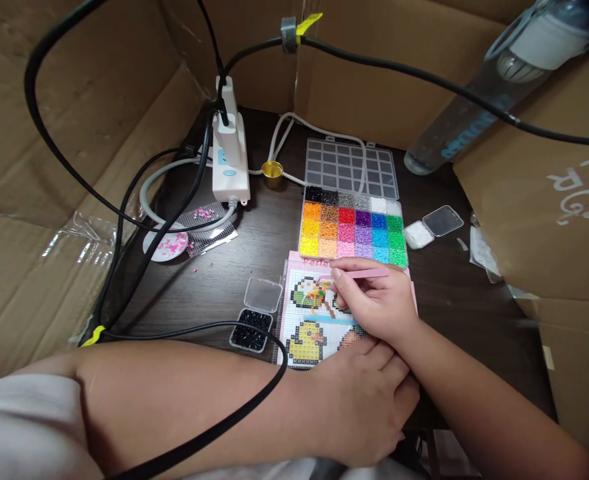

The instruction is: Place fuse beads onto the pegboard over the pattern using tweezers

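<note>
Pink tweezers (369,273) are pinched in my right hand (382,300), their tips at a small figure of yellow, green and brown fuse beads (322,295). Whether a bead sits in the tips is too small to tell. Below the beads lies a printed pattern sheet (285,333) with a duck and other gridded pictures, seemingly under a clear pegboard. My left hand (359,397) rests across the sheet's near edge, just below my right wrist, fingers lying loosely curved and holding nothing visible. Right behind the sheet stands a divided box of coloured beads (347,230).
Left of the sheet sits a small open box of black beads (251,330). White beads (418,235) lie at right. A power strip (229,167), a gold cup (272,173), a dish of pink beads (164,245) and a bottle (479,113) stand farther back. A black cable (199,327) crosses my left forearm.
</note>
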A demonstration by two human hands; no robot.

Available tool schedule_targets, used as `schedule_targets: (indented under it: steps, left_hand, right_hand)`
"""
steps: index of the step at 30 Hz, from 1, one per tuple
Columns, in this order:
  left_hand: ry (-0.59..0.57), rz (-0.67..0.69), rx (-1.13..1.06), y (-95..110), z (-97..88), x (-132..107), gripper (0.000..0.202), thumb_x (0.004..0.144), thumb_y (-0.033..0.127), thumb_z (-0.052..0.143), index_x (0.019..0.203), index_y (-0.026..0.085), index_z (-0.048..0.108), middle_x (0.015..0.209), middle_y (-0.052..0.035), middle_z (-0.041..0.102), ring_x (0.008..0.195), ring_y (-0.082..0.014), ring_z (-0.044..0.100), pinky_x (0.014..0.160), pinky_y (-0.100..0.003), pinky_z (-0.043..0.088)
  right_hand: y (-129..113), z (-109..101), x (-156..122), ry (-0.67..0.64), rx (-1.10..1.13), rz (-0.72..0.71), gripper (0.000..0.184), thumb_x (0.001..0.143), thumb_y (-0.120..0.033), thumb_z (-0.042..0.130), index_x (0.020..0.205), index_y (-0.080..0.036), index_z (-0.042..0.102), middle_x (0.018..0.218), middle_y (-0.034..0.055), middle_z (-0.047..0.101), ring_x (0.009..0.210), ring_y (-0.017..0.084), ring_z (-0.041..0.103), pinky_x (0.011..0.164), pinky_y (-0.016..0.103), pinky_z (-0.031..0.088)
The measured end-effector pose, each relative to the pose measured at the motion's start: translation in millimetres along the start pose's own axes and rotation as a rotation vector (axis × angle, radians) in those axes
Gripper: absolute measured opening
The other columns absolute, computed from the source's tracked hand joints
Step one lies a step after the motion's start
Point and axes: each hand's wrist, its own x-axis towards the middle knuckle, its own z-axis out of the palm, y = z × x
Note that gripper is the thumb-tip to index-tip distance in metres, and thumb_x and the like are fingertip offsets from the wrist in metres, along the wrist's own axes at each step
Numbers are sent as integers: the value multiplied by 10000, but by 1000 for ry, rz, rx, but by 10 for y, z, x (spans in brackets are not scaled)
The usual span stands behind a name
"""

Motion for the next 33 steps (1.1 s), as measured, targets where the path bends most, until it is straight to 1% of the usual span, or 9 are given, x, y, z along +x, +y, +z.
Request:
schedule_targets:
  steps: [5,11,16,20,23,25,27,30,33]
  left_hand:
    - [23,0,-2,0,17,-3,560,902,494,474,1293,101,561,1274,-153,567,1154,-290,487,1004,-426,316]
    - [9,-12,-12,5,20,-6,538,906,474,466,1289,109,563,1285,-158,560,1126,-284,499,966,-425,342]
    - [28,-5,13,1,25,-2,546,907,488,458,1288,111,564,1286,-156,560,1150,-290,488,997,-429,327]
    - [5,-16,-8,2,5,4,555,908,486,456,1303,107,551,1288,-151,555,1166,-295,486,1002,-423,335]
    - [14,-26,-6,10,-10,-1,557,902,494,467,1293,108,557,1298,-156,547,1212,-307,464,1014,-425,337]
    - [23,-41,3,12,10,-13,559,896,515,470,1278,118,562,1366,-175,501,1272,-327,424,998,-439,359]
    - [27,-31,29,-1,60,-25,583,887,536,487,1282,113,550,1451,-202,423,1313,-329,398,990,-438,377]
    - [29,-10,87,-49,153,-24,608,857,601,524,1252,142,568,1455,-180,437,1305,-328,422,982,-437,400]
    - [36,4,130,-84,203,-5,618,867,608,515,1267,139,558,1442,-169,463,1306,-312,436,990,-418,411]
  right_hand:
    - [34,-17,-16,47,72,0,128,827,-239,657,870,-143,729,627,31,704,439,115,616,369,212,503]
    - [14,-41,-13,-5,-7,19,139,829,-245,638,848,-142,730,632,40,707,471,126,630,362,210,484]
    - [1,-32,5,-19,20,27,150,832,-242,639,870,-126,726,625,40,703,450,117,616,372,210,493]
    - [-13,-25,-3,13,74,43,129,832,-249,654,853,-143,723,618,31,694,426,112,603,368,212,499]
    - [-7,-61,13,90,132,73,128,832,-274,675,850,-156,721,613,24,686,409,114,599,363,217,503]
    - [30,-141,57,149,178,82,143,828,-287,691,869,-151,715,608,22,682,418,120,607,381,227,515]
    - [105,-285,135,201,244,99,172,828,-299,699,898,-142,707,582,19,670,441,130,616,410,245,533]
    - [261,-594,284,293,392,123,200,806,-309,725,899,-133,702,606,32,678,472,138,623,432,275,547]
    - [396,-871,403,367,485,111,174,755,-278,767,846,-141,709,644,37,693,492,125,618,453,274,554]
